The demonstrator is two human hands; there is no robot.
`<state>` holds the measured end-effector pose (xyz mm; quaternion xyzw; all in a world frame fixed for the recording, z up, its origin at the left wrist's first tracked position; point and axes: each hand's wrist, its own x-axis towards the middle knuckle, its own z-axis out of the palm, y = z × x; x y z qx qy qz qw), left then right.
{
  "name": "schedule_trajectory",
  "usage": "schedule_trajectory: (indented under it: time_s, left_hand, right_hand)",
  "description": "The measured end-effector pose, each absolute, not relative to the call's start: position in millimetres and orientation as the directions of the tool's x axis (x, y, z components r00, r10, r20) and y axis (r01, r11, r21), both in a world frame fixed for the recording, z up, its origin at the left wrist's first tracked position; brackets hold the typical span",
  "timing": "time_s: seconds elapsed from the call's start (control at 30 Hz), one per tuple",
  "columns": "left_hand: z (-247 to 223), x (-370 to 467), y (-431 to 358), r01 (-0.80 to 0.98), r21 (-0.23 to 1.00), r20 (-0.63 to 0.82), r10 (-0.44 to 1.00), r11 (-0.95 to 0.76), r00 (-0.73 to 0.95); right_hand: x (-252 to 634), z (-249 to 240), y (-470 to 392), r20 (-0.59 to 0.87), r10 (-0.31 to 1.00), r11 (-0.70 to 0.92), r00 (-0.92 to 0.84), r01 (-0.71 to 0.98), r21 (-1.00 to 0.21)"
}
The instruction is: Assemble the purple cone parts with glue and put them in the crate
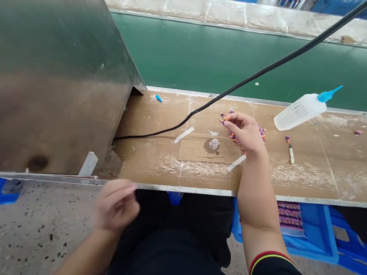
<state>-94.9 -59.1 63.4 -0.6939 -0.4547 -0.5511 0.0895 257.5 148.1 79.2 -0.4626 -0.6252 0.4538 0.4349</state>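
Observation:
My right hand (245,131) reaches over the brown cardboard-covered bench (318,170) and rests on a small pile of purple and orange pieces (261,131), fingertips pinching at its left edge. Whether it grips one I cannot tell. Just left of that hand a small clear cap (214,144) sits on a taped cardboard patch (198,151). My left hand (115,204) hovers blurred below the bench's front metal edge, above my lap, fingers curled; nothing shows in it.
A clear glue bottle with a blue nozzle (301,111) lies at the right rear. A small white-handled tool (291,153) lies beside it. A black cable (246,80) crosses the bench. A large metal housing (43,67) fills the left. Blue crates (313,233) stand under the bench. A green conveyor belt (249,60) runs behind.

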Motion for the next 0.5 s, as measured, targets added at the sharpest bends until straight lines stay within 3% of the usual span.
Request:
schedule_trajectory:
  time_s: [0.03,0.1,0.2,0.27,0.33,0.5]
  left_hand:
    - [56,-78,-53,0.692,0.368,0.832,0.552,-0.621,0.053]
    - [46,-42,-38,0.598,0.513,0.782,0.622,-0.616,-0.031]
    - [36,-1,-14,0.375,0.812,0.540,0.819,-0.447,-0.193]
    - [30,13,-4,0.233,0.910,0.389,0.901,-0.343,-0.193]
    - [25,18,2,0.203,0.934,0.325,0.936,-0.295,-0.135]
    - [22,17,3,0.305,0.900,0.335,0.942,-0.313,-0.024]
  right_hand:
    - [259,81,146,0.132,0.964,0.189,-0.232,0.243,-0.952]
    - [262,85,142,0.133,0.937,0.249,-0.322,0.352,-0.903]
    - [263,89,139,0.120,0.901,0.326,-0.417,0.467,-0.822]
    - [261,90,137,0.094,0.893,0.340,-0.441,0.522,-0.782]
    - [260,90,137,0.063,0.888,0.341,-0.455,0.562,-0.754]
    - [260,92,137,0.052,0.880,0.363,-0.472,0.598,-0.714]
